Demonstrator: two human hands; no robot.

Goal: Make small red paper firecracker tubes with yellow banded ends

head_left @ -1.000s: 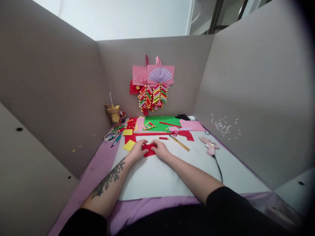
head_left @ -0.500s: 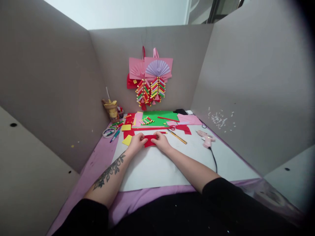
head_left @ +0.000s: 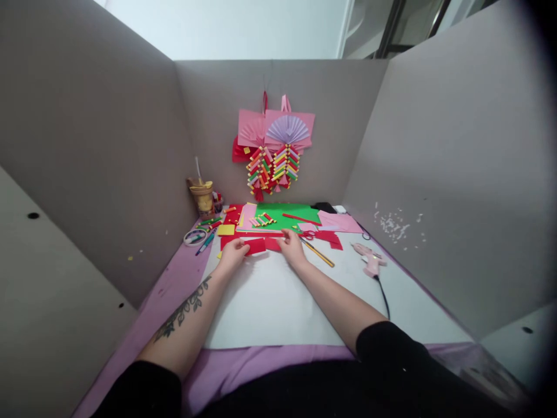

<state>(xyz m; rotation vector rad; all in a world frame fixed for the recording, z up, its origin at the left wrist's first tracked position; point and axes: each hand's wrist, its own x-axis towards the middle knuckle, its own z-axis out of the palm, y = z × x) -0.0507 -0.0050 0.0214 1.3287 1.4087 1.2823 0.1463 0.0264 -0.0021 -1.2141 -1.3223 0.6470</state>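
Note:
Between my hands, low over the white board, red paper (head_left: pixel 256 247) spans wider than a single small rectangle. A line runs down its middle; whether that is a fold or a split into two pieces I cannot tell. My left hand (head_left: pixel 234 254) pinches the paper's left end between thumb and fingers. At the right end, my right hand (head_left: pixel 292 249) is closed on the edge of the paper's right part (head_left: pixel 272 244). Just beyond the right hand lie red-handled scissors (head_left: pixel 308 234) and a yellow-and-black pen-like tool (head_left: pixel 322 255).
A pink glue gun (head_left: pixel 369 261) with a black cord lies right on the white board (head_left: pixel 270 313). Green paper (head_left: pixel 296 212), a yellow square (head_left: pixel 225 230) and small paper rolls (head_left: pixel 263 220) lie behind. Left stand a tape roll (head_left: pixel 195 237) and a cup (head_left: pixel 203 200). Paper-fan decorations (head_left: pixel 287 130) hang behind.
My hands have moved apart, and the red paper between them now spans wider, with a line in the middle. The whole view has shifted slightly.

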